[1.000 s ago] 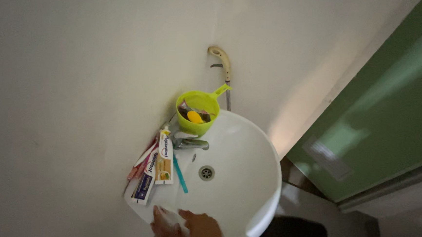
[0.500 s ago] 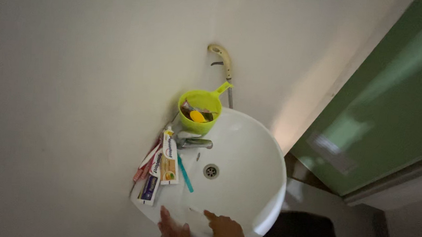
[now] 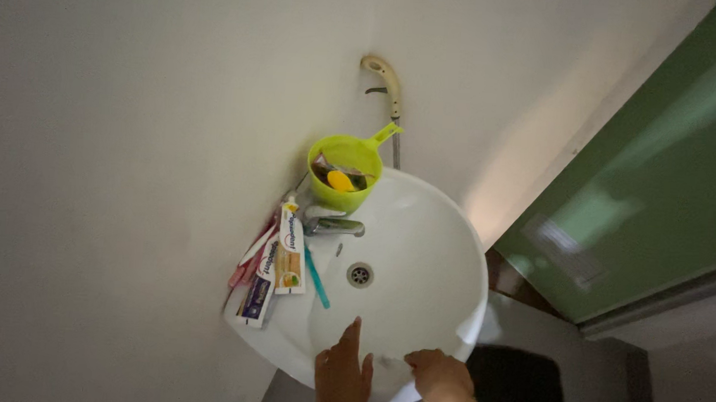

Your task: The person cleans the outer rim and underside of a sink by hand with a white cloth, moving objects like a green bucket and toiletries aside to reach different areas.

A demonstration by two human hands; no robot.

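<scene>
Your left hand [image 3: 342, 380] lies flat on the near rim of the sink [image 3: 446, 256], its fingers together and stretched out, 1 fingertip pointing up into the bowl; it grips nothing. Your right hand [image 3: 440, 377] sits just beside it on the same rim, knuckles up and fingers curled down over the smooth white edge. Whether those fingers pinch anything underneath cannot be told from here.

The sink is a round, glossy white ceramic basin fixed against a plain pale wall [image 3: 133, 88]. At the bottom of the bowl is a small round metal drain [image 3: 359, 274]. Above it, a short chrome tap [image 3: 333, 223] reaches out over the bowl.

On the flat ledge to the left of the tap lie 2 flattened toothpaste tubes [image 3: 279, 267], side by side and touching, their caps toward the wall. A thin teal toothbrush [image 3: 317, 278] lies slanted just beside them, partly over the bowl's slope. Pink and red handles [image 3: 245, 262] stick out from under the tubes at the ledge's outer edge.

Behind the tap stands a lime-green plastic scoop [image 3: 345, 172] with a short handle, holding a small yellow thing and some darker bits too dim to make out. A beige hand sprayer [image 3: 384, 78] hangs on the wall above it. A matte green door [image 3: 666, 178] stands to the right.
</scene>
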